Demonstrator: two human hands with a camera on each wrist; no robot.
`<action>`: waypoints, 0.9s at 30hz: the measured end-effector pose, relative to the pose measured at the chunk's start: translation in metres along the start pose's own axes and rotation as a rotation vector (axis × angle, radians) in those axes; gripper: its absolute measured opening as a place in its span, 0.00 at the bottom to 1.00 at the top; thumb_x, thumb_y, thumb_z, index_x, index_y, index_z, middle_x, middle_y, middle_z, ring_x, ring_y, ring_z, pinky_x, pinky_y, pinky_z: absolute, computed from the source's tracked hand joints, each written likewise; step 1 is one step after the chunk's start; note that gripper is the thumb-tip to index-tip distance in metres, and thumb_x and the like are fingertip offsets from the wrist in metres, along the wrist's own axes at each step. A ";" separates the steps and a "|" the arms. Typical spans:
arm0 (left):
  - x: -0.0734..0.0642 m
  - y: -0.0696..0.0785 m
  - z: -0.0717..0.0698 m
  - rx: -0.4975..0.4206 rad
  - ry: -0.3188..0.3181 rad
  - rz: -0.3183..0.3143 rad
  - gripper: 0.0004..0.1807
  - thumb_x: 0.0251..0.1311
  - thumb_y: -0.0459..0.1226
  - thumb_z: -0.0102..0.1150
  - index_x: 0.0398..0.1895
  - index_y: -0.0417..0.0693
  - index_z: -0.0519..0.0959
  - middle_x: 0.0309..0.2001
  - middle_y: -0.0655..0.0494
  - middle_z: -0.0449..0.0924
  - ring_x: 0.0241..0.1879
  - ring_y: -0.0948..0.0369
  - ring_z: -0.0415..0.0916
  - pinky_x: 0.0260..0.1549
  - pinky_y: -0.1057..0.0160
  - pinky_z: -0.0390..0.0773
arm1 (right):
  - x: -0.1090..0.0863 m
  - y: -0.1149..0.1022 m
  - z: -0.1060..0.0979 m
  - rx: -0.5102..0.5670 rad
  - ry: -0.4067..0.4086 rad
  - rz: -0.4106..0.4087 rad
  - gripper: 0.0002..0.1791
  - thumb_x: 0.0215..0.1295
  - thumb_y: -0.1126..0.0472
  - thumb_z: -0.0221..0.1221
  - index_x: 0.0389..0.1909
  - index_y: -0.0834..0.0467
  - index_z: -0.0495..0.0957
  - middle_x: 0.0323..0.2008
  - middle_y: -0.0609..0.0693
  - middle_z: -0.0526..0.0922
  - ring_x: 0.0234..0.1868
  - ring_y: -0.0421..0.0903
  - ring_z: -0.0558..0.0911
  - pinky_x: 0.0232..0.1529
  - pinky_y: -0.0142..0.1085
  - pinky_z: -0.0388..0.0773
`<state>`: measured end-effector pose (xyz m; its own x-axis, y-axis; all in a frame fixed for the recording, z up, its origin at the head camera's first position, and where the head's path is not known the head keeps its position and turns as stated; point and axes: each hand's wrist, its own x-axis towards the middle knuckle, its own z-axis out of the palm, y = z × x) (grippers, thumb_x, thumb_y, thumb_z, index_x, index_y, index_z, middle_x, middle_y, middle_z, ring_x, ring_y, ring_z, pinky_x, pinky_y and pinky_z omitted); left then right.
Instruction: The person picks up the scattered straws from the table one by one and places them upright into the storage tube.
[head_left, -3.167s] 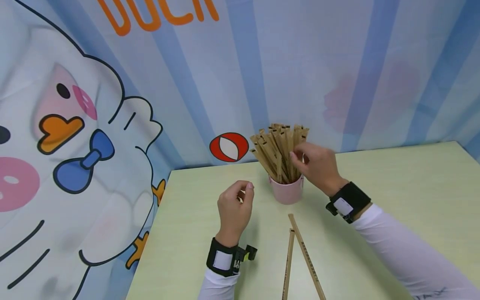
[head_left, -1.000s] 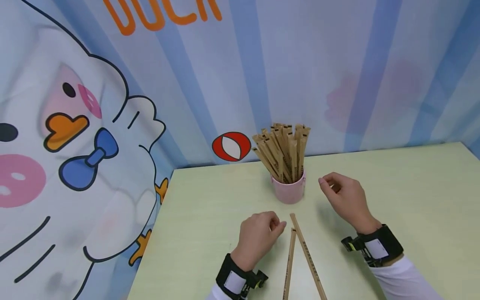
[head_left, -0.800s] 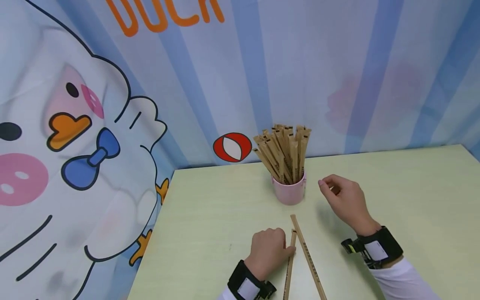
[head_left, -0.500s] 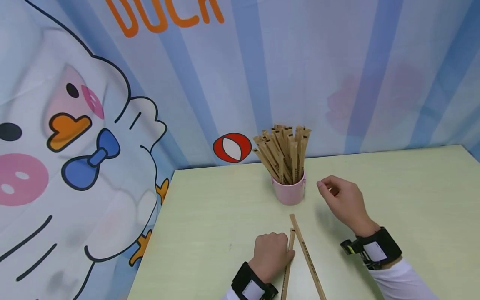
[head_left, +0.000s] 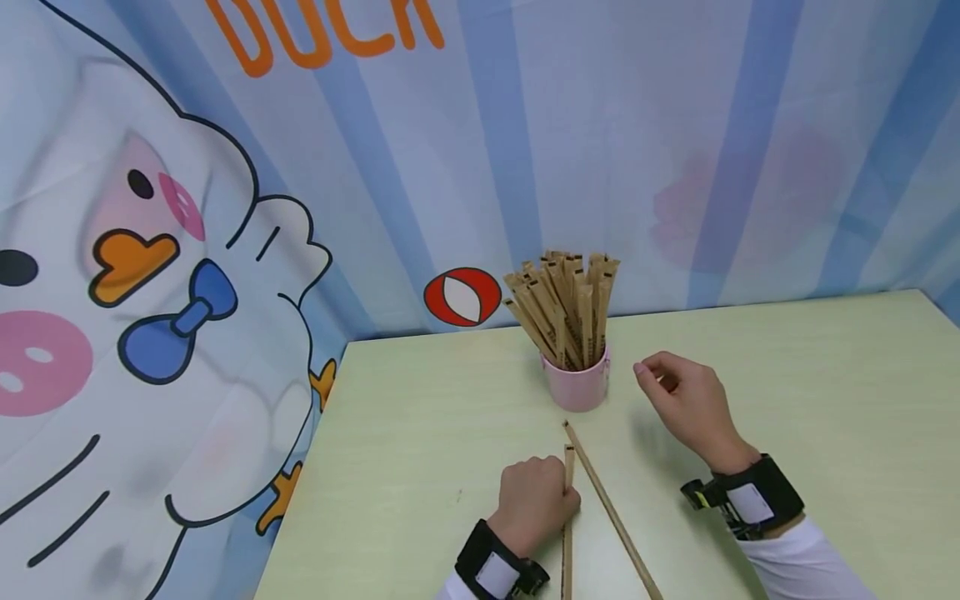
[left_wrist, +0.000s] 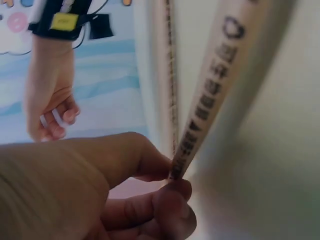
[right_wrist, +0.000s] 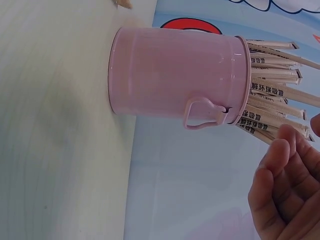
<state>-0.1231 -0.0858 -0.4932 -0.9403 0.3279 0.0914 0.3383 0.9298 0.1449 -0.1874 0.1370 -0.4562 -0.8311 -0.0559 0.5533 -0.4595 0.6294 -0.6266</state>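
Note:
My left hand [head_left: 531, 504] pinches a slim brown paper-wrapped straw [head_left: 567, 550] between thumb and fingertips, near its far end. In the left wrist view, dark print runs along the pinched straw [left_wrist: 212, 90]. A second wrapped straw [head_left: 617, 521] lies slanted on the table to its right, the two far ends close together. My right hand [head_left: 686, 408] hovers right of a pink bucket [head_left: 576, 390], fingers loosely curled, holding nothing. Packed upright in that bucket are several more wrapped straws [right_wrist: 272, 90], their tops fanning out. The near ends of both table straws leave the head view.
The pale wooden table [head_left: 420, 417] meets a blue striped cloth backdrop [head_left: 600, 125] printed with cartoon ducks. The bucket stands near the table's back edge, its small side handle [right_wrist: 200, 112] showing in the right wrist view.
My right hand has drawn back from the bucket's straws. My left hand has come down to the left straw and pinched it; the far ends of both table straws have shifted left.

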 end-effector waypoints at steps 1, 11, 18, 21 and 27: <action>0.001 -0.002 -0.003 -0.017 -0.007 -0.007 0.22 0.45 0.42 0.61 0.05 0.57 0.59 0.09 0.66 0.53 0.09 0.67 0.54 0.05 0.66 0.51 | 0.000 0.000 0.000 -0.002 0.000 0.001 0.08 0.65 0.61 0.57 0.32 0.61 0.81 0.23 0.52 0.82 0.19 0.43 0.72 0.19 0.35 0.68; 0.012 -0.017 -0.062 -0.251 0.156 -0.034 0.17 0.50 0.39 0.56 0.08 0.57 0.65 0.10 0.66 0.57 0.11 0.68 0.56 0.09 0.70 0.52 | 0.000 0.000 -0.001 0.015 0.007 -0.001 0.08 0.65 0.61 0.56 0.32 0.61 0.81 0.23 0.52 0.81 0.18 0.43 0.72 0.18 0.34 0.68; 0.028 -0.030 -0.117 -0.378 0.621 0.043 0.10 0.56 0.38 0.56 0.19 0.50 0.79 0.15 0.62 0.72 0.16 0.67 0.64 0.14 0.71 0.63 | -0.001 0.000 0.001 0.020 0.000 0.000 0.08 0.66 0.61 0.56 0.32 0.61 0.81 0.22 0.50 0.80 0.18 0.43 0.71 0.17 0.33 0.67; 0.038 -0.033 -0.145 -0.445 0.809 0.129 0.10 0.57 0.37 0.55 0.22 0.45 0.80 0.16 0.57 0.74 0.17 0.65 0.65 0.15 0.69 0.66 | -0.001 0.002 0.001 0.013 0.007 -0.003 0.08 0.65 0.61 0.57 0.32 0.61 0.81 0.22 0.51 0.80 0.18 0.43 0.71 0.18 0.34 0.67; 0.068 -0.034 -0.176 -0.444 1.134 0.223 0.10 0.56 0.35 0.52 0.23 0.39 0.80 0.18 0.51 0.76 0.15 0.62 0.66 0.15 0.64 0.68 | -0.001 0.004 0.003 0.010 0.005 -0.002 0.08 0.65 0.61 0.57 0.32 0.62 0.81 0.22 0.51 0.81 0.18 0.43 0.71 0.18 0.34 0.67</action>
<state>-0.1921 -0.1246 -0.3190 -0.3716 -0.0638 0.9262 0.6782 0.6626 0.3177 -0.1898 0.1378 -0.4607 -0.8290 -0.0533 0.5567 -0.4639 0.6216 -0.6312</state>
